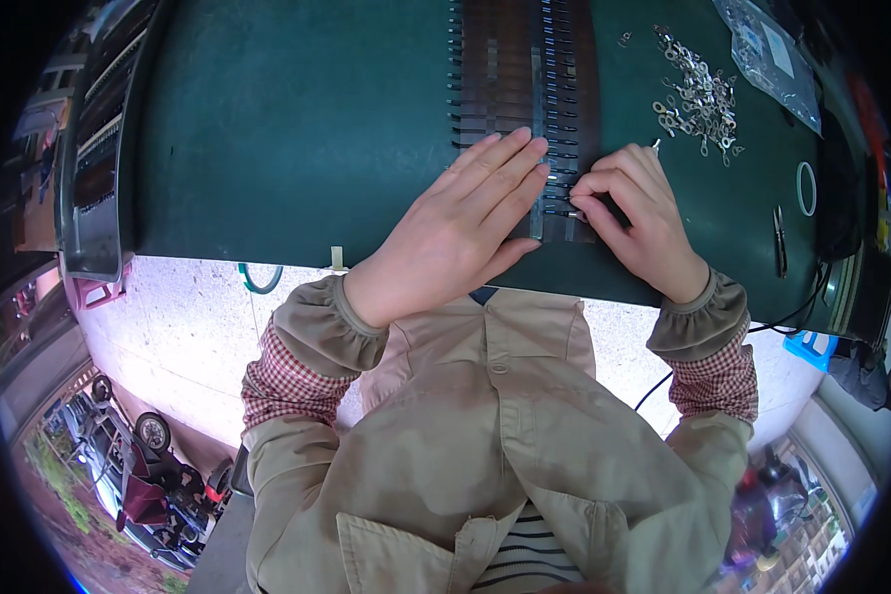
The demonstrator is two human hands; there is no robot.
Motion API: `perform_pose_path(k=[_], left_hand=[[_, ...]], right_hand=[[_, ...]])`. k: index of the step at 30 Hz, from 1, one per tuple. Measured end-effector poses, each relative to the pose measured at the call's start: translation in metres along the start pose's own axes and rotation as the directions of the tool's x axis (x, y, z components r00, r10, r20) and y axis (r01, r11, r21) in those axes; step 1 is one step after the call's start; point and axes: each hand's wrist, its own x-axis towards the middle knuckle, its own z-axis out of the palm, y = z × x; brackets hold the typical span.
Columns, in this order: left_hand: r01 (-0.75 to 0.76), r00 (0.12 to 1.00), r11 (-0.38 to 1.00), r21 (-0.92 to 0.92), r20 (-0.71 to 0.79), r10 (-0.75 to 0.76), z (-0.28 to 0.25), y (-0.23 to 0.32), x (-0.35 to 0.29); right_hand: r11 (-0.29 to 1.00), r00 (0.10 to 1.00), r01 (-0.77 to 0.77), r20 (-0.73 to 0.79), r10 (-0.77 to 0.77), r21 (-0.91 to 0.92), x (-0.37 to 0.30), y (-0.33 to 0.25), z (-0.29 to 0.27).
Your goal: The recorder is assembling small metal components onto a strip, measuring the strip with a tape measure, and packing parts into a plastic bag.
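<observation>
A brown strip [510, 69] with rows of black pins and a grey bar down its middle lies on the dark green table [297, 129]. My left hand [460, 223] rests flat on the strip's near end, fingers together and pointing up-right. My right hand [639, 213] is beside it, fingers curled, pinching a small metal terminal [572, 213] against the pin row on the strip's right side. A heap of small silver ring terminals [698, 94] lies just beyond my right hand.
A clear plastic bag [767, 54] lies at the far right of the table. A white ring [807, 188] and a thin dark tool [779, 241] lie right of my right hand. A grey tray rack [89, 158] stands at the table's left edge. A black cable [782, 322] hangs off the front right.
</observation>
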Motion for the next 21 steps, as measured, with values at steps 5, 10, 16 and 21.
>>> perform_pose_path(k=[5,10,16,21], left_hand=[[0.002,1.000,1.000,-0.003,0.001,-0.002,-0.001,0.000,-0.002],[0.006,1.000,1.000,-0.016,0.013,-0.006,-0.003,0.000,0.001],[-0.003,1.000,1.000,0.019,0.022,0.003,-0.002,-0.001,-0.001],[-0.003,1.000,0.999,0.047,0.026,0.001,-0.002,0.000,-0.003]], right_hand=[[0.996,0.990,-0.073,-0.118,0.079,0.056,-0.001,0.003,-0.005],[0.950,0.915,-0.312,-0.281,0.290,-0.033,0.001,0.027,-0.024],[0.954,0.946,-0.286,-0.183,0.266,-0.089,-0.003,0.046,-0.023],[0.994,0.987,-0.107,-0.123,0.103,-0.027,-0.014,0.022,-0.018]])
